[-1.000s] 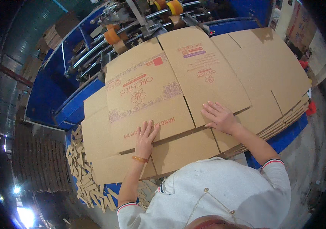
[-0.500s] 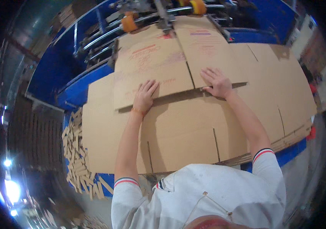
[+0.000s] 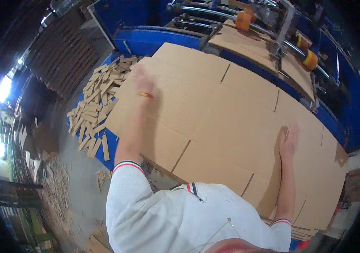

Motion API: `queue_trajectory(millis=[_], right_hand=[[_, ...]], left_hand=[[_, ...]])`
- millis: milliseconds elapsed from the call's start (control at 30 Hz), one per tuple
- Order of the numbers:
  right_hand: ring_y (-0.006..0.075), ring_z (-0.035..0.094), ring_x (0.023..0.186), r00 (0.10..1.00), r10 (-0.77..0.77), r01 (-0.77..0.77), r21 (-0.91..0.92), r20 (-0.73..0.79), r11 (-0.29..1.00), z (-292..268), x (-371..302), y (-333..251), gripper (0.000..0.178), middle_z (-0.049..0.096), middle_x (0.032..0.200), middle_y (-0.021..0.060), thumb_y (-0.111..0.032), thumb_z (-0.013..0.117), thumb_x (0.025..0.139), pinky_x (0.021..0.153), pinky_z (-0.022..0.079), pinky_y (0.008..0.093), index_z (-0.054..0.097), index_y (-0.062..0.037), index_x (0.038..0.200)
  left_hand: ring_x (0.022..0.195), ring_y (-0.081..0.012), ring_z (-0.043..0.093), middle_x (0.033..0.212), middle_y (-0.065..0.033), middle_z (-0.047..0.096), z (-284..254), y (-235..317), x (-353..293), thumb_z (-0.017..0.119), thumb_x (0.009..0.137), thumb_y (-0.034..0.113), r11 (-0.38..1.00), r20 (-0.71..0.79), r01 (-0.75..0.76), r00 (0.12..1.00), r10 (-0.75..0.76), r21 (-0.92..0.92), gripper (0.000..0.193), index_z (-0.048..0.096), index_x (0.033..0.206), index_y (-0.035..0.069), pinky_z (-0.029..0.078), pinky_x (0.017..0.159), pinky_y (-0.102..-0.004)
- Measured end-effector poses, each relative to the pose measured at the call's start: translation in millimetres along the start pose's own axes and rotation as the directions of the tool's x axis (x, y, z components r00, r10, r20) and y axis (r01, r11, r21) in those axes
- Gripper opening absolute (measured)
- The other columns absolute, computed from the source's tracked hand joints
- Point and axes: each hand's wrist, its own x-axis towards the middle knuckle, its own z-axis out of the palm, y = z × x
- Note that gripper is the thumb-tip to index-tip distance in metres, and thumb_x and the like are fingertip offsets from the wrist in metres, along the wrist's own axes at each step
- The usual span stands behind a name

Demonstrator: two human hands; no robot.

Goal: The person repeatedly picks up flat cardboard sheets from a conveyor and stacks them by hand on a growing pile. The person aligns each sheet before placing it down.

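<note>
A large flat cardboard box blank (image 3: 213, 122) with slots cut in its edges lies on top of a stack before me. My left hand (image 3: 143, 82) is over the blank's left end, near its far left corner. Motion smears its fingers, so I cannot tell their shape or whether they touch the board. Resting flat on the right part of the blank is my right hand (image 3: 289, 143), its fingers stretched out and holding nothing. Beyond the stack, a folded cardboard piece (image 3: 251, 44) sits under the rollers of a blue machine (image 3: 159, 38).
Orange wheels (image 3: 244, 20) ride on the machine's metal bars. Many cardboard offcut strips (image 3: 93, 109) are heaped on a blue surface left of the stack. More scraps (image 3: 57, 189) litter the grey floor. Stacked brown sheets (image 3: 62, 55) stand at the far left.
The printed folded cardboard has left my hands and gone farther into the machine. My left hand has moved left along the stack, the right now lies on the blank. The view has swung left.
</note>
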Motion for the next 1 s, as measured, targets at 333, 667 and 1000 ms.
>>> queue_trajectory(millis=[333, 667, 1000], right_hand=[[0.0383, 0.038, 0.131, 0.993, 0.109, -0.112, 0.067, 0.041, 0.991, -10, -21, -19, 0.038, 0.039, 0.144, 0.0203, -0.015, 0.059, 0.088, 0.109, 0.033, 0.0451, 0.055, -0.0037, 0.124], [0.0376, 0.038, 0.132, 0.973, 0.172, -0.18, 0.042, 0.153, 0.983, -26, -63, -50, 0.044, 0.042, 0.142, 0.0217, -0.021, 0.057, 0.089, 0.109, 0.033, 0.046, 0.052, -0.0009, 0.128], [0.0416, 0.031, 0.136, 0.829, 0.534, -0.534, -0.045, 0.164, 0.844, -108, -223, -65, 0.058, 0.037, 0.144, 0.0261, -0.03, 0.061, 0.089, 0.112, 0.024, 0.051, 0.044, 0.0003, 0.135]], left_hand=[[0.104, -0.0351, 0.063, 0.11, -0.0207, 0.067, -98, -125, 13, 0.065, 0.077, 0.055, 0.918, 0.287, 0.397, 0.877, -0.385, 0.019, 0.062, 0.067, 0.111, 0.003, 0.048, 0.089, -0.0423], [0.082, -0.026, 0.066, 0.085, -0.0112, 0.067, -270, -34, 50, 0.073, 0.077, 0.035, 0.997, 0.298, -0.015, 0.954, 0.037, -0.076, 0.038, 0.066, 0.094, 0.001, 0.049, 0.072, -0.0378], [0.123, -0.0257, 0.05, 0.133, -0.0158, 0.051, -293, 6, -162, 0.07, 0.083, 0.023, -0.261, 0.316, 0.389, 0.906, 0.28, -0.884, 0.072, 0.037, 0.142, -0.001, 0.035, 0.106, -0.0363]])
